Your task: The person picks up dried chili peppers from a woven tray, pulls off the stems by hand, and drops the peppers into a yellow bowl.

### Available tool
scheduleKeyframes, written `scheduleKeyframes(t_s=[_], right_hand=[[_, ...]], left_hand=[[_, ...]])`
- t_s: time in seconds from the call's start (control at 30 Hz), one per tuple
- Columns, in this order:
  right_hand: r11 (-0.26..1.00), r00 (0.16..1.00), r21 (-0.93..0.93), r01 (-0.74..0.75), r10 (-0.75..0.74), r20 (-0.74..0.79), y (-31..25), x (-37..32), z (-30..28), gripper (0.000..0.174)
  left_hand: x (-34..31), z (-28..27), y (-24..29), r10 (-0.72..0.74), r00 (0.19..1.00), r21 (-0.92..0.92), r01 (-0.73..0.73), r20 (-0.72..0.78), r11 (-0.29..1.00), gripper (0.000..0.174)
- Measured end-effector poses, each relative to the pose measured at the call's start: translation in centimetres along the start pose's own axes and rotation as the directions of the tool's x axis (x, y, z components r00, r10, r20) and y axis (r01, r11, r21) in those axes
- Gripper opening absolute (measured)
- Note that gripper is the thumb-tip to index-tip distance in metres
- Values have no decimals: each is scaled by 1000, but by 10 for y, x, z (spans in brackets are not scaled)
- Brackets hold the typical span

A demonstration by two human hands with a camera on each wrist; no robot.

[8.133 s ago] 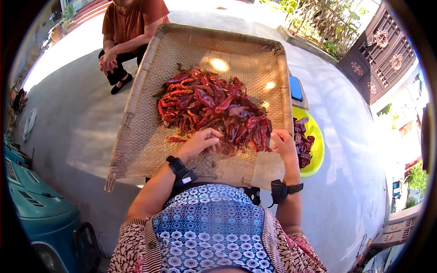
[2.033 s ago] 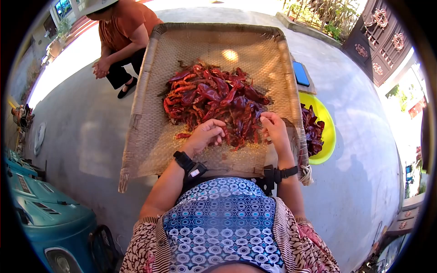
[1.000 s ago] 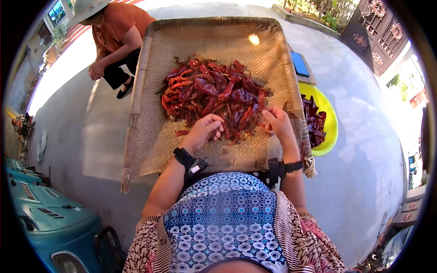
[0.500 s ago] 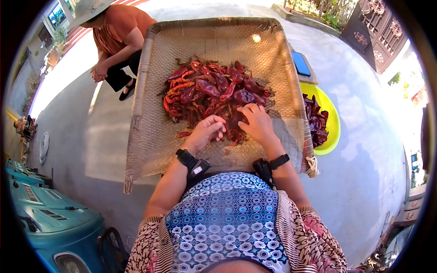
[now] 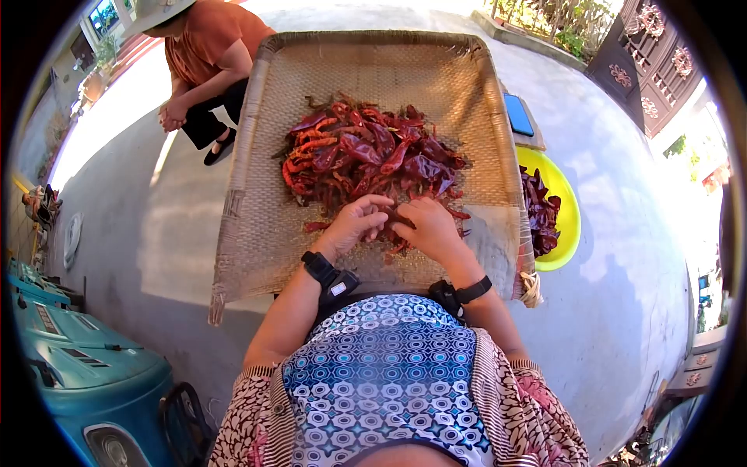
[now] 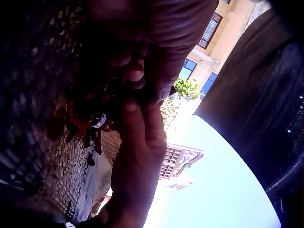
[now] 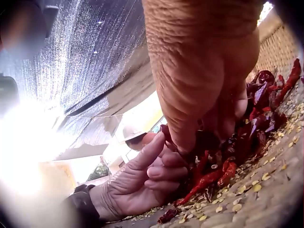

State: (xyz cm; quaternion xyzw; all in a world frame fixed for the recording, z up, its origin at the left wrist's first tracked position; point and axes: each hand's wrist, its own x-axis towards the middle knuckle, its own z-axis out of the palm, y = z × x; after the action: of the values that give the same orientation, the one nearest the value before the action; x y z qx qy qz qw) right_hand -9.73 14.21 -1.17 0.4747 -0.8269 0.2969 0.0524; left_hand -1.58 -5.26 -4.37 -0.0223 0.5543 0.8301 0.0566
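Note:
A pile of dried red chilies lies in the middle of a square woven tray, with pale seeds scattered along its near side. At the pile's near edge, my left hand and right hand meet in the head view. Between my left thumb and finger, the right wrist view shows a dark red dried chili pinched. My right hand comes down beside it, thumb and fingers bent in on dark red chili. Its fingertips are partly hidden. Broken red chili pieces lie under both hands.
A yellow basin holding dark red chilies stands right of the tray. Beyond it, a blue-screened phone lies on a board. A person in an orange shirt sits at the far left. A teal machine stands at the lower left.
My right hand has moved left from the tray's right side to meet my left hand, which stays near the same spot. The seated person, earlier facing forward, now has the head turned aside under a hat.

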Motion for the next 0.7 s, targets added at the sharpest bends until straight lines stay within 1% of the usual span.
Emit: scheduleKeyframes(t_s=[0.07, 0.1, 0.2, 0.3, 0.4, 0.5, 0.53, 0.6, 0.7], right_hand=[[988, 990, 125, -90, 75, 121, -11, -1, -6, 25], [967, 985, 217, -136, 107, 137, -11, -1, -6, 28], [885, 936, 328, -331, 263, 236, -11, -3, -9, 26], [828, 913, 407, -386, 278, 300, -6, -5, -9, 23], [725, 866, 482, -492, 355, 351, 5, -6, -20, 22], [596, 890, 674, -437, 393, 230, 35, -9, -38, 23], [486, 874, 782, -390, 463, 148, 45, -11, -47, 25], [263, 789, 938, -224, 614, 16, 55, -14, -64, 29], [51, 670, 997, -58, 742, 2, 47, -15, -73, 27]], left_hand=[[3, -5, -8, 6, 1000, -30, -7, -13, 1000, 20], [4, -8, -11, 10, 1000, -46, -11, -21, 999, 16], [5, -8, -11, -4, 1000, -81, 1, -31, 997, 14], [5, -9, -13, 0, 1000, -76, 0, -6, 997, 17], [2, -5, -9, 33, 999, -47, -34, -12, 998, 23], [0, -1, -3, -8, 1000, -79, 6, -22, 997, 29], [1, -3, -4, -8, 1000, -81, 7, -11, 997, 30], [3, -8, -9, -7, 1000, -85, 8, 11, 996, 32], [3, -8, -8, -22, 1000, -81, 22, -2, 996, 30]])
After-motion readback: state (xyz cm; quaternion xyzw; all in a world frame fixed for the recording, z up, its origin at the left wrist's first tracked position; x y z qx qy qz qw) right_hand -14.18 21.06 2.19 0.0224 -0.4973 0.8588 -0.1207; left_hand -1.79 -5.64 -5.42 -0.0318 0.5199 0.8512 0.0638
